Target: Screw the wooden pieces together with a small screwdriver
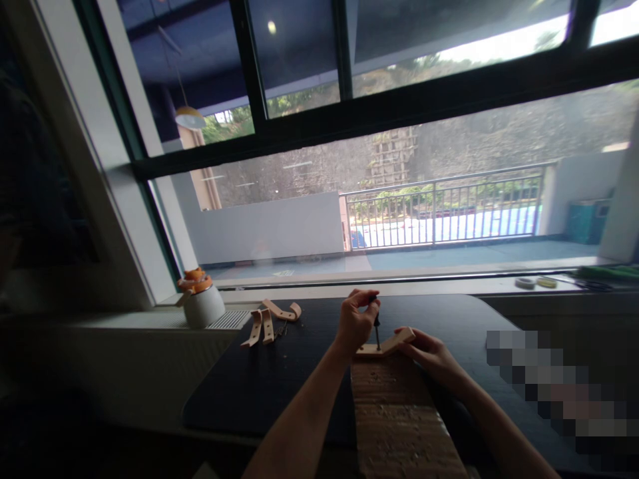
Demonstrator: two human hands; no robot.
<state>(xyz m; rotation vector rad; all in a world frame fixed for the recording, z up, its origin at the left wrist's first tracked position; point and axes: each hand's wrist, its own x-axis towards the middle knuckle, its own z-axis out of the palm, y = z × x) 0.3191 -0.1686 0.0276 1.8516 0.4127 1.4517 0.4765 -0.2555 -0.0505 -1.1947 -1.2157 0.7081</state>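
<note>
My left hand (355,318) is closed around the dark handle of a screwdriver (377,334), which stands upright. Its tip meets a bent light-wood hook (393,344) at one of the holes. With my right hand (428,352) I grip the raised right end of that wooden hook, fingers behind it and thumb in front. The hook rests on the far end of a brown corrugated cardboard piece (394,419). Whether a screw sits under the screwdriver tip is too small to tell.
On the dark table (239,399), more wooden hooks (268,326) lie at the left beside several small screws (282,329). A white pot with an orange top (202,303) stands on the sill. Tape rolls (525,283) lie by the window at right.
</note>
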